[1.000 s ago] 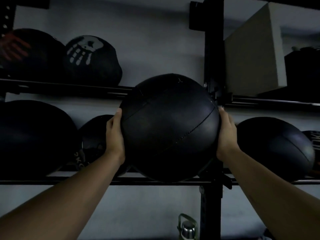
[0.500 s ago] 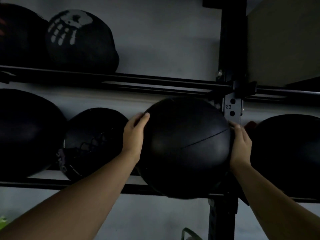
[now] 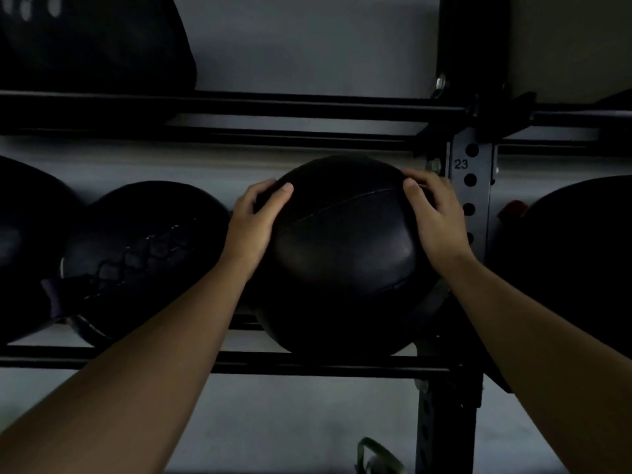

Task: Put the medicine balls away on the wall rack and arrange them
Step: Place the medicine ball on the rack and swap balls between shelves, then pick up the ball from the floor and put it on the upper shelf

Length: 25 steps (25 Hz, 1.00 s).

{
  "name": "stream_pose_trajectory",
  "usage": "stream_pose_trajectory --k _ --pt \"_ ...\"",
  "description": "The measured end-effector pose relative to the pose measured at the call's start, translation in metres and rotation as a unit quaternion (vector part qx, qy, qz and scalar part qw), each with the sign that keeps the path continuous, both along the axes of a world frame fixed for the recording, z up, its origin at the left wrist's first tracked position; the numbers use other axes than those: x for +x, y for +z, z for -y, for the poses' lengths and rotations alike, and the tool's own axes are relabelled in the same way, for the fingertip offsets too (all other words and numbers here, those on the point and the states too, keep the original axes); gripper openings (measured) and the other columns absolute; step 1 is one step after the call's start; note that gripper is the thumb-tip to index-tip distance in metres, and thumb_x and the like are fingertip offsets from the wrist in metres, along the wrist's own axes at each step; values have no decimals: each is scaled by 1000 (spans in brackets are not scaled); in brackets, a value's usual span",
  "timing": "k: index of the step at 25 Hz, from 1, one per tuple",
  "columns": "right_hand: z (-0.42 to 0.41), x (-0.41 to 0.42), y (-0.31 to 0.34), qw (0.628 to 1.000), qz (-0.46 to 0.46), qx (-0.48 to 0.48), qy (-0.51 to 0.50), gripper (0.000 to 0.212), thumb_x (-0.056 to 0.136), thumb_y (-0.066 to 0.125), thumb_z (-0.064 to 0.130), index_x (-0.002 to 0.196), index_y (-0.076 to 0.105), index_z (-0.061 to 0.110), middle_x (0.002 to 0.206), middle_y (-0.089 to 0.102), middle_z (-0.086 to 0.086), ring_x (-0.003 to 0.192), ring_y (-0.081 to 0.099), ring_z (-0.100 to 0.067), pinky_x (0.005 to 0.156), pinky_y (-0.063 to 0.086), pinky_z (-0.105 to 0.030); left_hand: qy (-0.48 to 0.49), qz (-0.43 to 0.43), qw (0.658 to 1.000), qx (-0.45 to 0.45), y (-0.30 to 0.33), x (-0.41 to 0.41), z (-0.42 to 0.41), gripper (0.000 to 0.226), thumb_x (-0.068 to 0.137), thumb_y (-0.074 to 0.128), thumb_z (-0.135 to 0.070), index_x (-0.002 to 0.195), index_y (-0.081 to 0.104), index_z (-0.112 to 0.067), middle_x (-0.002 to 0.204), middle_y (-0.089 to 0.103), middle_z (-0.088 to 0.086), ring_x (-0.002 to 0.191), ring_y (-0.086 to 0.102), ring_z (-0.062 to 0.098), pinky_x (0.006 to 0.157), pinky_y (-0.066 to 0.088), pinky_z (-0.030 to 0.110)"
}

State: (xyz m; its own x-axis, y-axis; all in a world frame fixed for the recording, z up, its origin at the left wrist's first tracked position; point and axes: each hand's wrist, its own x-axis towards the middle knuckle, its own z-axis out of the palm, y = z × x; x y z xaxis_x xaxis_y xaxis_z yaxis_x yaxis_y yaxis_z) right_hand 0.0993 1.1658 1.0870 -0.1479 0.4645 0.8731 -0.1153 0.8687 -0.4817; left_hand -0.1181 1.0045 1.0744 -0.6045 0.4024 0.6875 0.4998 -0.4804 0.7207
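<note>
Both hands, left hand (image 3: 254, 224) and right hand (image 3: 436, 217), press spread fingers on the smooth, stitched black medicine ball (image 3: 342, 258) resting on the lower rack rail (image 3: 307, 366); a laced ball (image 3: 136, 254) sits just left; a perforated upright (image 3: 473, 186) stands close right.

dim room from my feed, light low and flat. plain grey wall (image 3: 307, 46) fills the back, unmarked. a black steel upright (image 3: 472, 200) with punched holes and the number 23 stands right of centre. i make out a pale boxy panel (image 3: 574, 39) at top right. a greenish metal object (image 3: 376, 456) sits at bottom edge, too dark to identify.
</note>
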Motion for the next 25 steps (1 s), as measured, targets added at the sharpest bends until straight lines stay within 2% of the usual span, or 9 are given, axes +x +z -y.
stream_pose_trajectory --k 4,6,9,13,16,19,21,23,25 --pt "6 5 -1 1000 25 -11 5 37 101 48 51 134 60 38 138 51 9 125 50 -4 106 37 -27 2 -12 999 -33 -3 7 8 64 79 68 -71 136 64 -43 140 63 -7 127 62 11 111 50 36" --pt "9 8 -2 999 46 -22 9 40 101 45 54 137 57 41 139 49 11 126 47 -2 105 32 -25 -2 -16 999 -50 -1 11 12 65 86 65 -68 144 58 -41 143 61 -9 129 60 10 104 50 26" --pt "13 13 -4 996 88 -21 -7 47 104 34 56 147 46 43 152 44 9 141 39 -10 115 28 -34 3 -34 996 -84 0 19 21 71 94 55 -69 157 42 -39 160 48 -8 143 48 13 101 38 22" --pt "27 28 -33 990 135 -30 -38 59 106 23 56 162 18 39 172 15 5 159 7 -15 128 7 -45 19 -43 992 -114 -29 31 38 69 103 41 -64 165 24 -38 173 26 -5 156 30 17 108 25 24" --pt "49 40 -81 985 141 -76 -60 63 105 28 57 162 7 42 173 4 9 159 3 -15 125 7 -42 35 -65 988 -133 -68 34 60 69 106 42 -57 166 17 -34 175 21 -3 159 24 17 113 23 23" --pt "81 52 -134 984 122 -104 -73 65 104 45 45 161 17 38 170 20 4 152 28 -16 119 28 -27 38 -101 978 -177 -118 35 84 75 105 52 -49 167 17 -26 175 20 0 159 26 19 125 25 31" --pt "109 58 -178 978 117 -149 -91 56 102 53 32 156 37 31 155 45 -2 129 52 -12 96 43 -10 15 -116 967 -226 -164 38 98 64 104 57 -43 162 35 -25 167 38 0 147 44 18 115 39 29" --pt "140 62 -234 952 171 -213 -137 45 100 56 25 144 54 26 131 66 -5 105 62 -15 82 49 -20 -42 -128 945 -298 -222 44 112 43 102 60 -39 142 60 -24 138 63 -5 124 60 13 90 44 14" --pt "175 75 -302 911 258 -265 -180 36 98 58 21 132 66 20 115 73 -6 94 62 -17 81 47 -29 -99 -147 913 -368 -286 54 129 28 101 64 -31 123 73 -16 109 72 -5 103 65 12 76 45 12"
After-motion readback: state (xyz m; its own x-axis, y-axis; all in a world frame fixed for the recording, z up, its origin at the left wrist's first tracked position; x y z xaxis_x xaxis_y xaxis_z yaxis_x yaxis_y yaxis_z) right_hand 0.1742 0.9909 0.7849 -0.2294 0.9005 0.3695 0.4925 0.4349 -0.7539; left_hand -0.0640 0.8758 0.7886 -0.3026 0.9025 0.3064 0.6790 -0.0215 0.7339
